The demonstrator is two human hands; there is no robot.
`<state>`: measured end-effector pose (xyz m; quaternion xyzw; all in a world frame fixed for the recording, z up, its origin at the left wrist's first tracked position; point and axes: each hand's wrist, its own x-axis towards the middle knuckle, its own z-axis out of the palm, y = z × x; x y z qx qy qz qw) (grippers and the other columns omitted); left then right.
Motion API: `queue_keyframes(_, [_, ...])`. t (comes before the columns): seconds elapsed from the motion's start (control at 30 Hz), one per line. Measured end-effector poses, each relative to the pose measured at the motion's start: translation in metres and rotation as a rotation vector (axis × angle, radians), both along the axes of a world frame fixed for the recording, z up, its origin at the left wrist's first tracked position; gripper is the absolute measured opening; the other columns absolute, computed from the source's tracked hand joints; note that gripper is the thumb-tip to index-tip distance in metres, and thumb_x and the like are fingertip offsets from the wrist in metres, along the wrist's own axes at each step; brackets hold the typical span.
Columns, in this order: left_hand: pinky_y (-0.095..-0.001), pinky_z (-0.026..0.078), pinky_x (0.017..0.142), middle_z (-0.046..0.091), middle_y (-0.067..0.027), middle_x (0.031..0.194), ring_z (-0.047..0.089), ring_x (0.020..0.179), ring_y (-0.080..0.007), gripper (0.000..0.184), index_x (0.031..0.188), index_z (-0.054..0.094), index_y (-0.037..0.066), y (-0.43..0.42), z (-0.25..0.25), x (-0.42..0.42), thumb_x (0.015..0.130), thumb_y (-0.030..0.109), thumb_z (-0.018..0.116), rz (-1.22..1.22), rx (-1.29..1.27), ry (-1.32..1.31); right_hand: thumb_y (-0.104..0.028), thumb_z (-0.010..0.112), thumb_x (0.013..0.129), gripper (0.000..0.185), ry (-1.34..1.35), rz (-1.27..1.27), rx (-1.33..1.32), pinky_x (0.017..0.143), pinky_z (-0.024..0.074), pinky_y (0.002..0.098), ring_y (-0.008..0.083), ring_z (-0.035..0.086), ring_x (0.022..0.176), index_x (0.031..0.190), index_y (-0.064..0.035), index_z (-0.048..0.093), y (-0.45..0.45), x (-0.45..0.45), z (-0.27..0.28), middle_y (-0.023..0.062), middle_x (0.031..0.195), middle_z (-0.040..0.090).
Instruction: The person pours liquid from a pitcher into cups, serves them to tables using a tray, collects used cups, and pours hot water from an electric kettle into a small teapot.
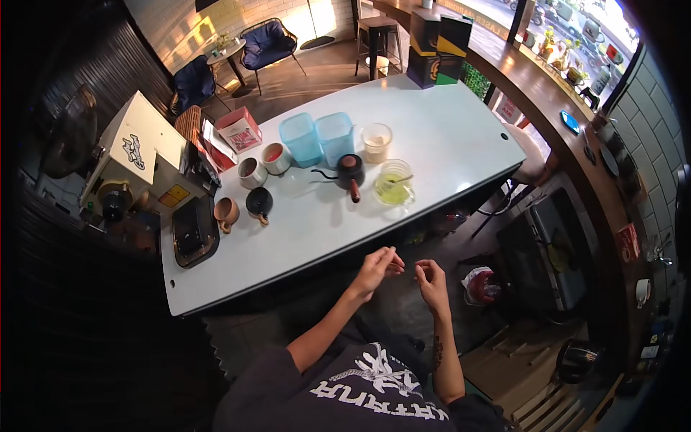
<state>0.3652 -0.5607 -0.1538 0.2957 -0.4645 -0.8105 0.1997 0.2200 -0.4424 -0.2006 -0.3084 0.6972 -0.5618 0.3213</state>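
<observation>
1. The glass jug [394, 190], part-filled with green liquid, stood near the table's front edge, on the side nearest the person. A spoon [402, 178] leaned in it.
2. The left hand [378, 272] was held in front of the table [309, 241], below the jug, fingers bent inward.
3. The right hand [431, 283] was raised beside it, thumb and fingers drawn close. The two hands were apart from each other. Whether either gripped anything small, I could not tell.
4. Just beside the jug stood a black kettle [350, 171] with a wooden handle, its spout pointing towards the cups.
5. Behind these were a glass [377, 146] with pale beige contents and two blue containers [300, 141], side by side.
6. Further left I noted two pale cups [253, 175] with red inside, a brown cup [226, 213] and a black cup [258, 204].
7. A black tray [195, 232] lay at the table's left end, before a cream machine [146, 140].
8. Dark boxes [437, 50] stood at the far end.
</observation>
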Motion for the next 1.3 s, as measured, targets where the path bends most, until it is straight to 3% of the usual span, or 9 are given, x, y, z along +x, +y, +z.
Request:
queue_keyframes(0.1, [-0.0303, 0.051, 0.083, 0.063, -0.0067, 0.095, 0.063, 0.085, -0.0147, 0.026, 0.102, 0.055, 0.007, -0.054, 0.010, 0.040, 0.102, 0.031, 0.046, 0.123, -0.046, -0.026, -0.011, 0.065, 0.089, 0.015, 0.152, -0.104, -0.071, 0.063, 0.0458, 0.0266, 0.0092, 0.056, 0.068, 0.099, -0.0001, 0.063, -0.053, 0.020, 0.017, 0.0044, 0.074, 0.061])
queue_keyframes(0.23, [-0.0309, 0.051, 0.083, 0.060, -0.0096, 0.103, 0.062, 0.092, -0.0159, 0.024, 0.113, 0.049, 0.004, -0.102, 0.012, 0.051, 0.101, 0.025, 0.048, 0.175, -0.188, -0.080, -0.012, 0.066, 0.089, 0.024, 0.399, -0.326, -0.071, 0.065, 0.0483, 0.0308, 0.0169, 0.058, 0.071, 0.107, 0.0015, 0.059, -0.107, 0.015, 0.051, 0.0121, 0.095, 0.056])
queue_keyframes(0.27, [-0.0306, 0.050, 0.083, 0.059, -0.0109, 0.105, 0.062, 0.094, -0.0169, 0.026, 0.118, 0.046, 0.005, -0.109, 0.019, 0.047, 0.101, 0.024, 0.049, 0.180, -0.223, -0.121, -0.012, 0.066, 0.088, 0.032, 0.449, -0.333, 0.024, 0.077, 0.0480, 0.0367, 0.0265, 0.058, 0.086, 0.113, 0.0031, 0.055, -0.117, 0.011, 0.057, 0.0166, 0.103, 0.052])
queue_keyframes(0.4, [-0.0308, 0.052, 0.082, 0.056, -0.0154, 0.113, 0.064, 0.095, -0.0201, 0.038, 0.131, 0.036, 0.008, -0.131, 0.008, 0.025, 0.099, 0.019, 0.053, 0.147, -0.315, -0.179, -0.014, 0.068, 0.086, 0.039, 0.661, -0.340, 0.008, 0.089, 0.0406, 0.0450, 0.0382, 0.050, 0.103, 0.116, 0.0044, 0.052, -0.151, -0.003, 0.060, 0.0208, 0.105, 0.052])
queue_keyframes(0.5, [-0.0306, 0.055, 0.077, 0.055, -0.0172, 0.114, 0.066, 0.089, -0.0197, 0.044, 0.134, 0.036, 0.008, -0.142, 0.001, 0.004, 0.096, 0.014, 0.056, 0.133, -0.506, -0.293, -0.014, 0.067, 0.086, 0.039, 0.677, -0.181, 0.081, 0.087, 0.0415, 0.0454, 0.0383, 0.051, 0.100, 0.117, 0.0041, 0.053, -0.164, -0.021, 0.055, 0.0219, 0.107, 0.053])
queue_keyframes(0.67, [-0.0309, 0.056, 0.069, 0.063, -0.0144, 0.090, 0.071, 0.078, -0.0218, 0.034, 0.125, 0.040, 0.001, -0.137, 0.007, -0.032, 0.095, 0.006, 0.055, 0.423, -0.551, -0.313, -0.008, 0.060, 0.089, 0.011, 0.674, 0.009, 0.117, 0.076, 0.0433, 0.0465, 0.0372, 0.054, 0.085, 0.090, 0.0032, 0.057, -0.173, -0.053, 0.048, 0.0168, 0.085, 0.061])
queue_keyframes(0.93, [-0.0306, 0.053, 0.065, 0.061, -0.0109, 0.082, 0.068, 0.075, -0.0177, 0.025, 0.117, 0.041, 0.002, -0.131, 0.014, -0.054, 0.096, 0.004, 0.053, 0.426, -0.598, -0.478, -0.005, 0.058, 0.088, 0.013, 0.903, 0.128, 0.041, 0.078, 0.0410, 0.0434, 0.0342, 0.054, 0.087, 0.098, 0.0023, 0.061, -0.187, -0.106, 0.053, 0.0147, 0.086, 0.064])
queue_keyframes(1.07, [-0.0284, 0.052, 0.065, 0.060, -0.0095, 0.086, 0.067, 0.076, -0.0157, 0.024, 0.117, 0.040, 0.001, -0.126, 0.016, -0.069, 0.096, 0.002, 0.052, 0.418, -0.556, -0.475, 0.000, 0.055, 0.086, 0.020, 0.806, 0.222, 0.052, 0.081, 0.0421, 0.0442, 0.0351, 0.053, 0.094, 0.105, 0.0032, 0.059, -0.195, -0.133, 0.051, 0.0169, 0.096, 0.062])
queue_keyframes(1.3, [-0.0297, 0.052, 0.066, 0.060, -0.0098, 0.085, 0.067, 0.075, -0.0164, 0.025, 0.118, 0.038, 0.002, -0.126, 0.018, -0.085, 0.097, 0.002, 0.050, 0.426, -0.523, -0.517, 0.009, 0.052, 0.074, 0.027, 0.816, 0.303, 0.060, 0.079, 0.0422, 0.0457, 0.0364, 0.049, 0.089, 0.100, 0.0034, 0.057, -0.216, -0.151, 0.057, 0.0182, 0.094, 0.058])
